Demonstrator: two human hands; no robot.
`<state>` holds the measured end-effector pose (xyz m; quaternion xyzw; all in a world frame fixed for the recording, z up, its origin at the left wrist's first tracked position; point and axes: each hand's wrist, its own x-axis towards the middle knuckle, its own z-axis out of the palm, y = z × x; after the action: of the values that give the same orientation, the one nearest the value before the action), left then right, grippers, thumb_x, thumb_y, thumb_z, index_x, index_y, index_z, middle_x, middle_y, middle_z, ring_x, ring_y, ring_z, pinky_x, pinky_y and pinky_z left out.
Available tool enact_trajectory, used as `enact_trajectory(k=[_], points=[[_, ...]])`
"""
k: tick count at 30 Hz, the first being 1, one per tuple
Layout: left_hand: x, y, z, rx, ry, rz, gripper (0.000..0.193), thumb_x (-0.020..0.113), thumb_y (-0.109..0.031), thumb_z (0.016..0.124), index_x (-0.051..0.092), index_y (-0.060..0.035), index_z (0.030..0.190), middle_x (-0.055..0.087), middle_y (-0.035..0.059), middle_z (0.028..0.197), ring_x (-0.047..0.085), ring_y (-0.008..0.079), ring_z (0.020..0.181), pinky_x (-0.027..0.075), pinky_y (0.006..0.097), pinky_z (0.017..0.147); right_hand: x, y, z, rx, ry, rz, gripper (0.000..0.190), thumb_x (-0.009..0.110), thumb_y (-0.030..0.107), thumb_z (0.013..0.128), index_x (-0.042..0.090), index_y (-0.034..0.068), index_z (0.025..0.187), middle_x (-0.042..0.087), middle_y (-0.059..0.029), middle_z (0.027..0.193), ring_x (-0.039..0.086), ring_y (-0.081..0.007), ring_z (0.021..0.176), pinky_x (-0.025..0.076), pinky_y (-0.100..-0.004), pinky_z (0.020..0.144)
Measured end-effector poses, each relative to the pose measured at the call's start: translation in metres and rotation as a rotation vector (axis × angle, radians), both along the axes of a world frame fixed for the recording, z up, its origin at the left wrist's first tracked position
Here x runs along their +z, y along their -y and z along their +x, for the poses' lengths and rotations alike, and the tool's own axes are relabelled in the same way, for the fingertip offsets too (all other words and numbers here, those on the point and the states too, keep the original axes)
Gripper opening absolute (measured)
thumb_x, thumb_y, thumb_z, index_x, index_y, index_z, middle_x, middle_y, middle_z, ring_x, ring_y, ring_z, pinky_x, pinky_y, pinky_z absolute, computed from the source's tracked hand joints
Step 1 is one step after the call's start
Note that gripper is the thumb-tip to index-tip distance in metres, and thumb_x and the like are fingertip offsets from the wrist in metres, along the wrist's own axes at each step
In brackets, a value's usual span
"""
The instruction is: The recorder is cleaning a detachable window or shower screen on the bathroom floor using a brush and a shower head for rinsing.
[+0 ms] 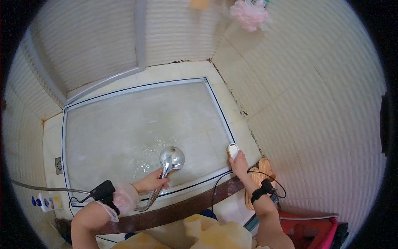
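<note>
My left hand [152, 181] grips the handle of a chrome handheld shower head [173, 158], with water splashing on the panel beside it. A metal hose runs from the handle toward the left. In my right hand [239, 164] is a small white brush or scrubber [233, 150], held at the frame's right edge; its underside is hidden. Beneath both hands a framed, translucent screen panel [140, 124] lies flat on the tiled floor, its surface wet. Black devices are strapped to both my forearms, and a clear pinkish plastic cover sits around the left one.
A dark red stone curb [174, 211] crosses in front of me. Tan slippers [256, 177] and a red bin [307, 230] stand at right. A white bottle [51, 202] and a floor drain [58, 165] are at left. A pink bath puff [249, 15] hangs above.
</note>
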<state>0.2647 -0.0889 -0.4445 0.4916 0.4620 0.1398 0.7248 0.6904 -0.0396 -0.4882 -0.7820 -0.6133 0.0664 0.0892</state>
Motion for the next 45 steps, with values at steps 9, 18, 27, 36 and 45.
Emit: enact_trajectory(k=[9, 18, 27, 36, 45], points=[[0.008, -0.082, 0.093, 0.215, -0.086, 0.569, 0.032, 0.058, -0.021, 0.085, 0.047, -0.0007, 0.108, 0.061, 0.0197, 0.079, 0.063, 0.0334, 0.071, 0.049, 0.0420, 0.068, 0.034, -0.058, 0.065, 0.391, 0.623, 0.038, 0.053, 0.063, 0.022, 0.078, 0.047, 0.012, 0.128, 0.051, -0.0161, 0.108, 0.053, -0.0303, 0.098, 0.047, -0.0430, 0.072], [-0.060, -0.141, 0.146, 0.004, -0.429, 0.879, 0.035, 0.068, -0.016, 0.076, 0.056, -0.0057, 0.107, 0.064, 0.0195, 0.091, 0.061, 0.0385, 0.091, 0.048, 0.0492, 0.079, 0.030, -0.138, 0.096, 0.700, 0.953, 0.163, 0.039, 0.059, 0.023, 0.080, 0.057, 0.008, 0.116, 0.052, -0.0113, 0.114, 0.049, -0.0261, 0.106, 0.043, -0.0411, 0.082], [-0.099, -0.156, 0.143, -0.062, -0.678, 0.662, 0.038, 0.080, -0.015, 0.062, 0.065, -0.0098, 0.096, 0.063, 0.0162, 0.097, 0.062, 0.0374, 0.093, 0.050, 0.0458, 0.080, 0.003, -0.163, 0.121, 0.589, 1.170, -0.031, 0.042, 0.059, 0.030, 0.080, 0.060, 0.009, 0.116, 0.053, -0.0101, 0.110, 0.047, -0.0274, 0.106, 0.037, -0.0434, 0.089], [-0.115, -0.148, 0.147, 0.010, -0.808, 0.493, 0.034, 0.079, -0.016, 0.066, 0.065, -0.0116, 0.097, 0.061, 0.0160, 0.101, 0.057, 0.0336, 0.104, 0.045, 0.0525, 0.086, 0.009, -0.353, 0.027, 0.555, 1.252, 0.149, 0.027, 0.056, 0.024, 0.082, 0.067, 0.011, 0.102, 0.054, -0.0096, 0.107, 0.046, -0.0274, 0.109, 0.038, -0.0437, 0.089], [-0.142, -0.139, 0.145, 0.171, -0.662, 0.556, 0.034, 0.075, -0.012, 0.066, 0.064, -0.0119, 0.098, 0.062, 0.0135, 0.103, 0.058, 0.0328, 0.104, 0.045, 0.0509, 0.087, 0.012, -0.257, 0.081, 0.752, 1.094, -0.034, 0.036, 0.052, 0.029, 0.084, 0.061, 0.009, 0.113, 0.054, -0.0100, 0.110, 0.045, -0.0265, 0.112, 0.037, -0.0452, 0.093]])
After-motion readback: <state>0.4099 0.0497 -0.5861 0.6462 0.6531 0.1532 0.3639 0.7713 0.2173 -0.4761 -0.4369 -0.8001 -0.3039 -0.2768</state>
